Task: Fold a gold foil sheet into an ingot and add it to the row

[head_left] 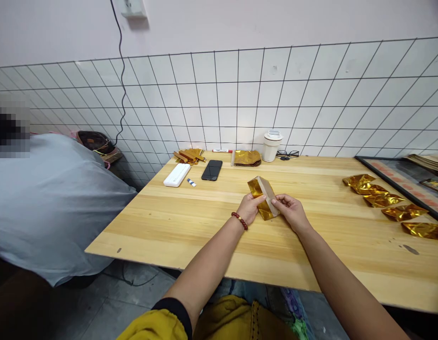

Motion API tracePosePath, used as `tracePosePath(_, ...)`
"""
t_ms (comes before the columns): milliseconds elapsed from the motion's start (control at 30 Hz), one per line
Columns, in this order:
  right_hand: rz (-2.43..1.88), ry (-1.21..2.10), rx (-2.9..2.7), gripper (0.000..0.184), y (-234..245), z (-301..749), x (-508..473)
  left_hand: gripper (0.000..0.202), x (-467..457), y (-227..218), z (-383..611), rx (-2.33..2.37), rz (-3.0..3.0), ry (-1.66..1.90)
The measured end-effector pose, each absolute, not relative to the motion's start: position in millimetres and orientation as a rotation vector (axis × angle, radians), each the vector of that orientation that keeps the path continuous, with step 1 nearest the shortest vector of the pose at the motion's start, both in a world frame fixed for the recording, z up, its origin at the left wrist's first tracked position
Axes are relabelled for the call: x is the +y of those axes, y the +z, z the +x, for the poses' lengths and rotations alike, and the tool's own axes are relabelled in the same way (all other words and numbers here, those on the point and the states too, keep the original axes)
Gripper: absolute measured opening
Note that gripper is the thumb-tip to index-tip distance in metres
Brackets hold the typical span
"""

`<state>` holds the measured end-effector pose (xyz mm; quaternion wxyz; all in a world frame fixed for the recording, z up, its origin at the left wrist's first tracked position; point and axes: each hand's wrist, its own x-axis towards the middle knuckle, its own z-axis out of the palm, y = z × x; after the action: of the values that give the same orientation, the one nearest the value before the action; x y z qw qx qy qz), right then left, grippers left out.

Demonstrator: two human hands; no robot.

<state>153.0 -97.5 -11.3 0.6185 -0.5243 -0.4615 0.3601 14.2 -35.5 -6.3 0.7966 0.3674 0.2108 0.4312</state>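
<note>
Over the middle of the wooden table point(190, 226), both of my hands pinch one sheet of gold foil paper point(261, 191) that is partly folded, showing a pale matte underside along one edge. My left hand point(249, 208), with a red bead bracelet on its wrist, grips the sheet's left side. My right hand point(291, 210) grips its right lower edge. The paper is tilted, its upper end pointing away from me.
Several folded gold pieces point(389, 200) lie in a row at the right, beside a dark-framed tray point(399, 177). At the back stand a white cup point(271, 146), glasses, a gold paper stack point(247, 157), a phone point(211, 170) and a white power bank point(176, 174). A person in grey point(45, 203) leans at the left.
</note>
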Motion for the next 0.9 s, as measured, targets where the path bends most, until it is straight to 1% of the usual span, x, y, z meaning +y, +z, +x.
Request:
tracePosePath(100,-1.170,0.809,-1.054,0.036,-11.8,156.1,-95.6,0.032,-34.2,-3.6,10.9,0.398,0.739,0.899)
tracePosePath(233,-1.190,0.835,-0.973,0.040,-12.6,158.4,-92.7,0.026,-29.8,-1.3,7.6,0.370,0.652,0.918)
tracePosePath(367,-1.227,0.877,-1.027,0.041,-14.8,155.0,-92.6,0.021,-26.3,-0.9,6.7,0.367,0.585,0.916)
tracePosePath(533,-1.283,0.770,-1.164,0.040,-20.1,151.0,-94.1,0.017,-26.8,-0.6,6.2,0.363,0.555,0.865)
tracePosePath(700,-1.308,0.714,-1.222,0.038,-18.4,150.0,-95.8,0.023,-27.5,-1.2,6.6,0.343,0.561,0.819)
tracePosePath(767,-1.273,0.716,-1.198,0.042,-15.9,150.0,-96.6,0.026,-27.2,-1.5,6.8,0.346,0.559,0.823)
tracePosePath(900,-1.249,0.709,-1.127,0.064,-14.4,151.3,-95.9,0.029,-27.1,-0.6,6.4,0.380,0.569,0.885)
